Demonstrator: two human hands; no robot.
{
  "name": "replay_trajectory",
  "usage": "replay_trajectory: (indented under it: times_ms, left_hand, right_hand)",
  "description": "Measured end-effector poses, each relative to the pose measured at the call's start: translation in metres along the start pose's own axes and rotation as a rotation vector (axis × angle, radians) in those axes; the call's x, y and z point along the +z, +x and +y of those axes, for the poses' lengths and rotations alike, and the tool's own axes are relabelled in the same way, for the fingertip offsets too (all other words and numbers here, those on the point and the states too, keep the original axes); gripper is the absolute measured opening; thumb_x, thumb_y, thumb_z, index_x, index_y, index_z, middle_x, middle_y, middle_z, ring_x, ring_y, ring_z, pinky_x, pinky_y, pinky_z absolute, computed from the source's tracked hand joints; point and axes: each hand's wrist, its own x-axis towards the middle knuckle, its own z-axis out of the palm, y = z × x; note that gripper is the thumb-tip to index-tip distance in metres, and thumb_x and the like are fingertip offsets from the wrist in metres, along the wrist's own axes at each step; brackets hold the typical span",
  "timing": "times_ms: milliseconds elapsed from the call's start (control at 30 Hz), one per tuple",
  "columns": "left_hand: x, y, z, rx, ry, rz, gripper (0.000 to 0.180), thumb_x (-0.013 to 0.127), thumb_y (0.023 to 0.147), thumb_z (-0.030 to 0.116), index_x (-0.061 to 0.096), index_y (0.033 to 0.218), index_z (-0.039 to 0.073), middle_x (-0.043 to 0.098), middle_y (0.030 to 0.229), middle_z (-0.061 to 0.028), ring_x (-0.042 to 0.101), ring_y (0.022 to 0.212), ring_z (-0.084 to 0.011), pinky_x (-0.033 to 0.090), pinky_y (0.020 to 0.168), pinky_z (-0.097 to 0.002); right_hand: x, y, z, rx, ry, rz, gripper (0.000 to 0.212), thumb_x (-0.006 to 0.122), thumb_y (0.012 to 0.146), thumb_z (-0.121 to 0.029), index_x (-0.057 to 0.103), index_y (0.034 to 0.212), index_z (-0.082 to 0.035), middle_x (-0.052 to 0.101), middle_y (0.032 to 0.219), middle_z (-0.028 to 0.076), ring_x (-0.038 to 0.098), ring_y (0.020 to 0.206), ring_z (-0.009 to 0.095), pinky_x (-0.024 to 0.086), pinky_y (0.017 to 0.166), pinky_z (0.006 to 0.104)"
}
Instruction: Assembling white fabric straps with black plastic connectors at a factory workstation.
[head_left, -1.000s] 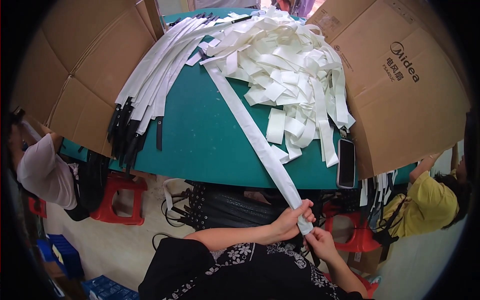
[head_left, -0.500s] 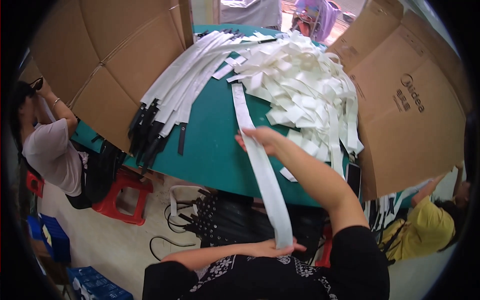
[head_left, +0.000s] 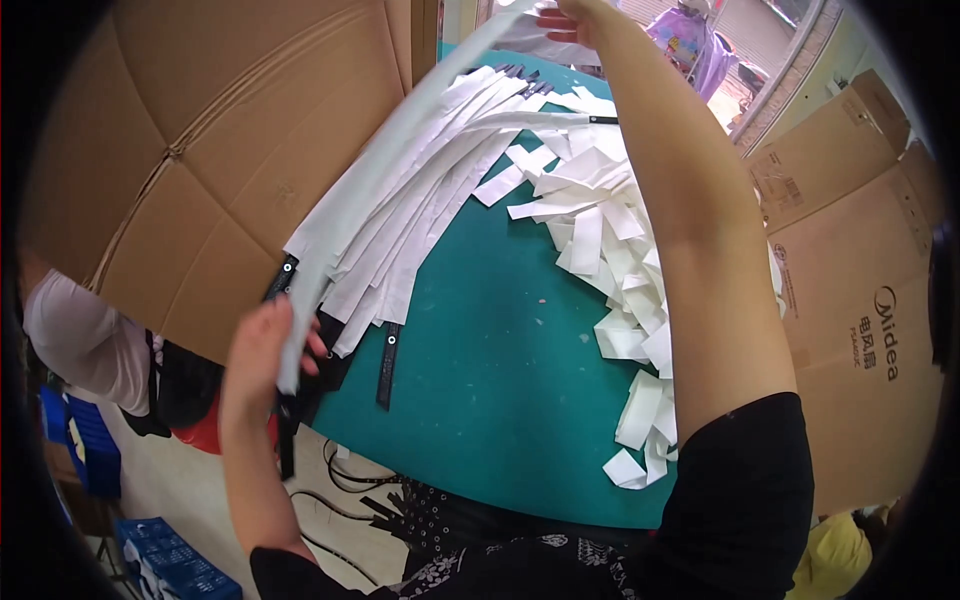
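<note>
A long white fabric strip (head_left: 375,165) stretches slantwise over the left of the table. Around its near end closes my left hand (head_left: 262,350), fingers wrapped and slightly blurred. My right hand (head_left: 572,24) reaches to the top edge, its curled fingers at the strip's far end; the thumb side is partly cut off. Beneath the strip lies a row of white-sleeved black straps (head_left: 385,240), their black ends with metal eyelets sticking out. A black strap end (head_left: 287,440) hangs below my left hand; whether it belongs to the held strip I cannot tell.
A heap of loose white strips (head_left: 600,230) covers the right of the green table (head_left: 470,380), partly behind my right forearm. Tall cardboard sheets (head_left: 250,130) and a carton (head_left: 850,300) flank it. Black eyelet straps (head_left: 415,520) lie below the near edge. A person (head_left: 85,320) sits at left.
Both hands have carried the white strip from in front of my body to the left row. My left hand rose to the left; my right hand moved far forward. The view shifted too.
</note>
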Motion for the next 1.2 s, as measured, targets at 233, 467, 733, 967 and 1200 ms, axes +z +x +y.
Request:
replay_trajectory:
  times_ms: [233, 467, 733, 967, 1200]
  left_hand:
    - [-0.039, 0.185, -0.021, 0.213, 0.719, 0.189, 0.032, 0.055, 0.083, 0.032, 0.059, 0.077, 0.000, 0.060, 0.064, -0.0095, 0.058, 0.058, -0.0201, 0.046, 0.056, -0.0331]
    - [0.005, 0.140, -0.003, 0.405, 1.456, 0.301, 0.031, 0.057, 0.080, 0.027, 0.057, 0.099, 0.003, 0.062, 0.085, -0.0162, 0.060, 0.079, -0.0290, 0.045, 0.068, -0.0387]
    - [0.198, -0.032, -0.051, 0.596, 0.505, -0.478, 0.022, 0.061, 0.079, 0.020, 0.061, 0.094, 0.003, 0.062, 0.084, -0.0121, 0.060, 0.074, -0.0209, 0.047, 0.066, -0.0301]
    - [0.331, -0.102, -0.073, 0.653, 0.586, -0.416, 0.030, 0.072, 0.067, 0.027, 0.061, 0.085, 0.005, 0.056, 0.083, -0.0110, 0.054, 0.078, -0.0255, 0.044, 0.068, -0.0342]
    - [0.324, -0.135, -0.101, 1.243, 0.667, -0.522, 0.014, 0.066, 0.071, 0.015, 0.060, 0.082, 0.008, 0.056, 0.086, -0.0080, 0.052, 0.088, -0.0255, 0.042, 0.071, -0.0339]
  right_hand:
    - [0.022, -0.032, 0.107, -0.058, -0.322, -0.092, 0.040, 0.055, 0.083, -0.038, 0.053, 0.109, -0.007, 0.059, 0.099, 0.005, 0.059, 0.084, 0.016, 0.047, 0.071, 0.0284]
    - [-0.054, -0.258, 0.188, -0.257, -0.722, -0.203, 0.027, 0.054, 0.085, -0.026, 0.063, 0.090, 0.000, 0.062, 0.071, 0.006, 0.057, 0.062, 0.012, 0.046, 0.059, 0.0255]
    - [-0.138, -0.469, 0.279, 0.060, -0.730, 0.000, 0.024, 0.057, 0.083, -0.022, 0.063, 0.087, 0.001, 0.062, 0.067, 0.006, 0.056, 0.060, 0.011, 0.045, 0.058, 0.0258]
    - [-0.066, -0.567, 0.335, -0.033, -0.498, 0.550, 0.020, 0.064, 0.077, -0.016, 0.061, 0.092, -0.002, 0.056, 0.068, 0.005, 0.050, 0.056, 0.010, 0.041, 0.052, 0.0233]
    - [-0.058, -0.578, 0.351, 0.086, -0.431, 0.515, 0.031, 0.064, 0.078, -0.025, 0.060, 0.095, 0.000, 0.059, 0.071, 0.006, 0.051, 0.053, 0.011, 0.043, 0.052, 0.0253]
